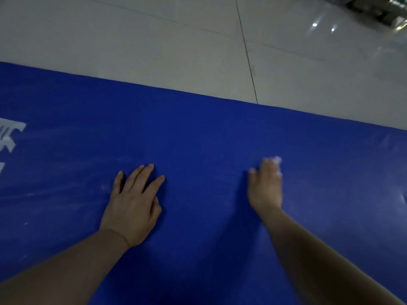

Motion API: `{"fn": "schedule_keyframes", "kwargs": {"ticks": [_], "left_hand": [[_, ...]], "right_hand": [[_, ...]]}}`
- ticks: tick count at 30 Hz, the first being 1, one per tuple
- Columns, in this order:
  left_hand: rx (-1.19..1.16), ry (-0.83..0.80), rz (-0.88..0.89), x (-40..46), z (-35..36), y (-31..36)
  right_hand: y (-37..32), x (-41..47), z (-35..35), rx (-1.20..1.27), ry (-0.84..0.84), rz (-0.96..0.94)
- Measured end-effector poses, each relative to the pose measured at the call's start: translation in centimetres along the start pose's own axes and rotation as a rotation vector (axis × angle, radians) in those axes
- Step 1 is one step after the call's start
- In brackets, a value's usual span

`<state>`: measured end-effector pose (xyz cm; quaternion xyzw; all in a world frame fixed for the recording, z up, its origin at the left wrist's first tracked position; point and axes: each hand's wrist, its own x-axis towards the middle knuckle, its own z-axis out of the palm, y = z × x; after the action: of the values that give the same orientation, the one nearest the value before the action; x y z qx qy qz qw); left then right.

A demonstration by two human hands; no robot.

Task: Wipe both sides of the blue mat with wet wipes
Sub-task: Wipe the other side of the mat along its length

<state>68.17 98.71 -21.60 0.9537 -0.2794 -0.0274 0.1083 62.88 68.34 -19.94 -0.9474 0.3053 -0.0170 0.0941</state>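
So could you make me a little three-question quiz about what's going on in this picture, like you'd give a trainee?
1. True or false: the left hand rests flat on the blue mat.
2. Which hand has the white wet wipe under its fingers? A) left B) right
3. What lies beyond the mat's far edge?

Key:
1. True, with its fingers spread.
2. B; the wipe peeks out at the fingertips.
3. A pale tiled floor.

We've got the blue mat (198,139) lying flat on the floor, spreading out under both hands, with white lettering way off to the left and faint pale smears on it. The wet wipe (276,160) is just a blurry white wad peeking out past the right hand's fingertips.
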Motion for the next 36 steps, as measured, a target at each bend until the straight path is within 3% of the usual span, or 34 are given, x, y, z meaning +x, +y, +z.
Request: {"fn": "schedule_keyframes", "kwargs": {"ticks": [2,3,6,8,10,12,16,18,21,23,25,28,30,34,36], "left_hand": [[-0.005,-0.009,-0.004,0.1,0.0,0.0],[-0.011,-0.01,0.001,0.2,0.0,0.0],[-0.016,-0.008,0.003,0.2,-0.1,0.0],[-0.017,-0.007,0.002,0.1,-0.1,0.0],[-0.028,0.0,0.007,0.1,-0.2,0.0],[-0.029,0.011,0.015,0.1,-0.3,0.0],[-0.036,0.042,0.021,0.1,-0.2,0.1],[-0.044,0.042,0.017,0.1,-0.2,0.2],[-0.077,0.066,0.029,-0.3,-0.4,0.4],[-0.122,0.102,0.067,-1.3,-0.6,0.4],[-0.127,0.158,0.146,-3.4,-0.5,-0.1],[-0.114,0.176,0.276,-6.8,-0.3,-1.0],[-0.118,0.171,0.293,-7.7,-0.3,-1.3],[-0.116,0.122,0.23,-7.4,-0.2,-1.1],[-0.109,0.121,0.227,-7.5,-0.1,-1.2]], "right_hand": [[3.0,-0.3,-0.5,-0.001,-0.023,0.269],[3.1,-0.8,-0.3,-0.001,-0.028,0.281],[-1.2,-4.1,0.5,0.003,0.0,-0.084],[-4.2,-7.4,0.9,0.008,-0.09,-0.424],[-4.7,-9.3,0.4,0.029,-0.228,-0.559],[-1.7,-8.5,0.2,0.057,-0.157,-0.445],[2.5,-6.7,-0.3,0.01,-0.041,0.152],[-0.6,-8.2,0.4,-0.048,-0.004,0.106],[-5.7,-13.1,1.5,0.005,-0.107,-0.362],[-5.4,-14.6,1.1,0.018,-0.19,-0.475],[-2.3,-13.4,0.6,0.006,-0.111,-0.376],[2.2,-11.3,-0.4,0.034,-0.091,0.016],[1.6,-11.9,-0.3,0.004,-0.067,0.071],[-4.2,-17.9,0.9,0.04,-0.188,-0.464],[-3.8,-19.4,1.0,0.057,-0.225,-0.578]]}}
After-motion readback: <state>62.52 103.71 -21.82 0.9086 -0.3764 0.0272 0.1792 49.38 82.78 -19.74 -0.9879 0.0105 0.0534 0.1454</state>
